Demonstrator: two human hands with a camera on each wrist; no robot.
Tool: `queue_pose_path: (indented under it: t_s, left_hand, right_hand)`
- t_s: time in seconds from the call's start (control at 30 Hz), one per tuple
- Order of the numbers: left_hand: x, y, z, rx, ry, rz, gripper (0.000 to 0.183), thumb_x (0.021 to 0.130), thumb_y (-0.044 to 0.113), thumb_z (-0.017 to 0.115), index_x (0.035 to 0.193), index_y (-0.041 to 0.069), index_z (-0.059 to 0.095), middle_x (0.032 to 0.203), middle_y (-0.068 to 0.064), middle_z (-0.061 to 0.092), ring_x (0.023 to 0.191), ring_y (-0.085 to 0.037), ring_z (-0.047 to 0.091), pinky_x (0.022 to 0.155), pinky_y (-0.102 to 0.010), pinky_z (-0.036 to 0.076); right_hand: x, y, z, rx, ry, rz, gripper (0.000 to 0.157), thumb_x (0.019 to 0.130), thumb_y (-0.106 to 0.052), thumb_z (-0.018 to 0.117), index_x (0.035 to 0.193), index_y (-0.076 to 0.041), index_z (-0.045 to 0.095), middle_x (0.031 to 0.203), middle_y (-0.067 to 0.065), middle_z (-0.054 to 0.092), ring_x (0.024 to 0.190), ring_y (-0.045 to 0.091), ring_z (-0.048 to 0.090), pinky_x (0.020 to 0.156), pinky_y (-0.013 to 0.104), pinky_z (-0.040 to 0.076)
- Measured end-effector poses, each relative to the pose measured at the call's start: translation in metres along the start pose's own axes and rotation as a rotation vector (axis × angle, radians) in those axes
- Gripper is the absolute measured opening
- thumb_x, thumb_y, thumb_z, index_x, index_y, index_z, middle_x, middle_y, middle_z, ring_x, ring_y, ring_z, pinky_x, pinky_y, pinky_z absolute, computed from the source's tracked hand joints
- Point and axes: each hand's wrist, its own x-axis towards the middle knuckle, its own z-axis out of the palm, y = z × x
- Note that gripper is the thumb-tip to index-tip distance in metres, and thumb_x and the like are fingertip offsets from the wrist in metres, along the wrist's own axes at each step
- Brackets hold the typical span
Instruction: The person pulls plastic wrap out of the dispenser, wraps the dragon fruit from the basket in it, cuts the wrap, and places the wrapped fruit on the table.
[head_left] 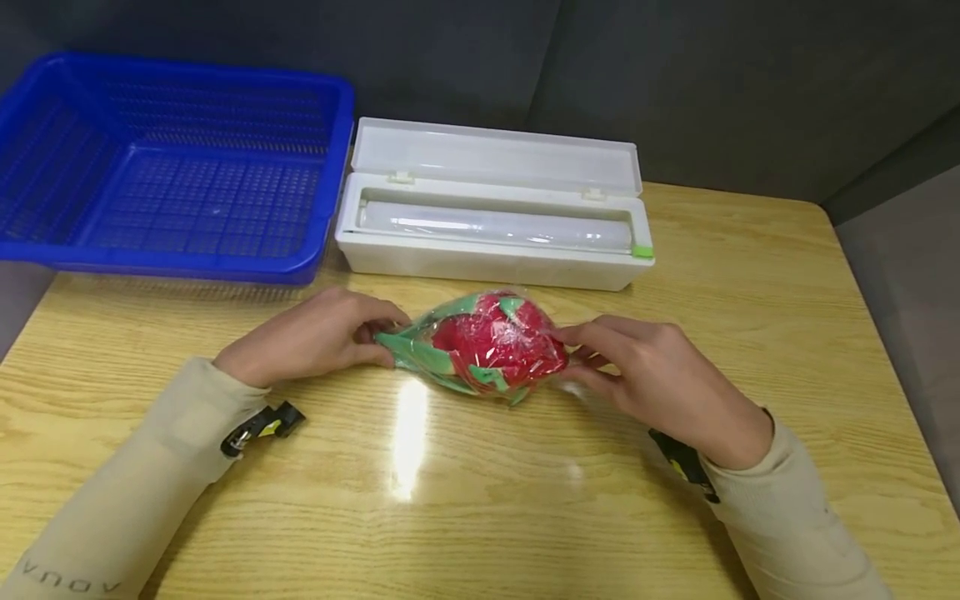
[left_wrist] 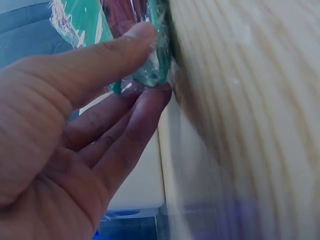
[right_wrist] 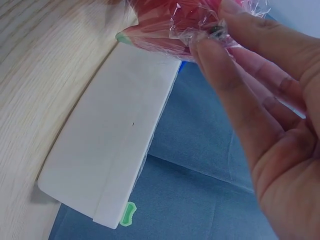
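A red dragon fruit (head_left: 498, 342) with green scale tips lies wrapped in shiny cling film, just in front of the white box. My left hand (head_left: 330, 333) pinches its green pointed end between thumb and fingers; the left wrist view shows the film-covered tips (left_wrist: 150, 72) there. At the opposite, red end, my right hand (head_left: 645, 362) pinches the wrapping with thumb and fingertips. Crumpled film (right_wrist: 192, 37) shows close to those fingertips in the right wrist view. The fruit's underside is hidden.
Behind the fruit stands a white cling film box (head_left: 487, 267), its lid (head_left: 495, 154) raised and a film roll (head_left: 495, 225) inside. A green slider (head_left: 642, 252) sits at its right end. A blue plastic basket (head_left: 187, 271) is at the back left. Grey partitions (head_left: 712, 92) border the wooden table (head_left: 480, 517).
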Motion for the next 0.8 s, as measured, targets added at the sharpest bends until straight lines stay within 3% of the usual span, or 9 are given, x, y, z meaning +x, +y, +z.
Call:
queue_pose_path:
  t_s: [0.2, 0.37, 0.53, 0.8]
  left_hand:
    - [-0.005, 0.002, -0.006, 0.029, 0.028, -0.033, 0.041, 0.086, 0.030, 0.085, 0.123, 0.015, 0.075, 0.102, 0.004, 0.076, 0.085, -0.010, 0.066, 0.079, -0.033, 0.059]
    - [-0.009, 0.007, -0.010, 0.038, 0.009, -0.062, 0.055, 0.081, 0.035, 0.089, 0.129, 0.016, 0.071, 0.110, 0.003, 0.074, 0.097, -0.016, 0.067, 0.089, -0.040, 0.059]
    - [-0.006, 0.011, -0.007, 0.067, -0.028, -0.046, 0.062, 0.077, 0.026, 0.092, 0.133, 0.016, 0.068, 0.108, 0.003, 0.071, 0.094, -0.016, 0.064, 0.086, -0.036, 0.056]
    - [-0.005, 0.011, -0.003, 0.098, 0.008, 0.025, 0.043, 0.086, 0.011, 0.082, 0.128, 0.011, 0.070, 0.107, -0.001, 0.073, 0.089, -0.015, 0.065, 0.079, -0.034, 0.058]
  right_hand:
    - [0.001, 0.000, -0.001, -0.034, 0.037, -0.046, 0.036, 0.072, -0.013, 0.093, 0.104, -0.008, 0.079, 0.093, 0.005, 0.081, 0.075, 0.009, 0.076, 0.066, 0.029, 0.064]
    - [0.001, -0.001, -0.002, -0.054, 0.050, -0.065, 0.032, 0.072, -0.010, 0.093, 0.101, -0.008, 0.080, 0.092, 0.004, 0.081, 0.075, 0.010, 0.076, 0.066, 0.030, 0.064]
    - [0.000, -0.002, -0.002, -0.060, 0.039, -0.053, 0.030, 0.073, -0.010, 0.092, 0.100, -0.007, 0.079, 0.092, 0.005, 0.081, 0.078, 0.012, 0.077, 0.067, 0.030, 0.065]
    - [-0.002, -0.002, -0.001, -0.066, 0.063, -0.076, 0.028, 0.072, -0.008, 0.092, 0.097, -0.007, 0.079, 0.092, 0.005, 0.081, 0.077, 0.012, 0.077, 0.064, 0.029, 0.064]
